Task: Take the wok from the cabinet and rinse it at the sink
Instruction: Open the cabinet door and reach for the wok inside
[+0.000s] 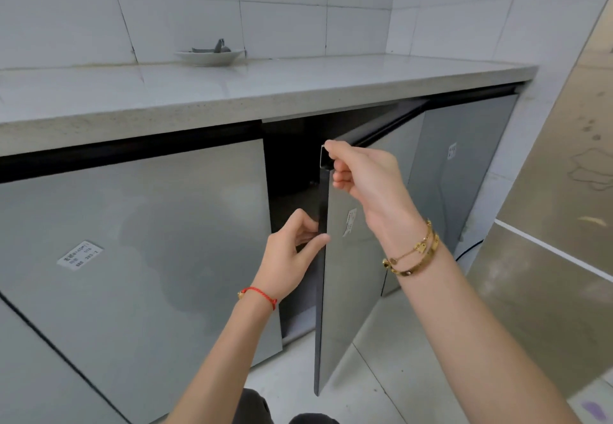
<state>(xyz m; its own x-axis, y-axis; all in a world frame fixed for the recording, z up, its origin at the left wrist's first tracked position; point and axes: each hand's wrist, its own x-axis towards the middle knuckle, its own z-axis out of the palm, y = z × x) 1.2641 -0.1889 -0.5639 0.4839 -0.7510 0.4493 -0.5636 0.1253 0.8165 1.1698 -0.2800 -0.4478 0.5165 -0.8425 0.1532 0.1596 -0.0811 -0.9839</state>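
Presently the door (351, 258) is pinched at its top corner by the right hand (361, 175), its edge by the left hand (288, 258). No wok is visible; the dark opening lies left of the door, nearer the left hand.

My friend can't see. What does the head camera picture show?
Two hands pull open a grey cabinet door under a pale kitchen countertop: the right hand grips its top corner, the left hand its edge. Inside is dark; no wok shows. A white dish sits on the countertop.
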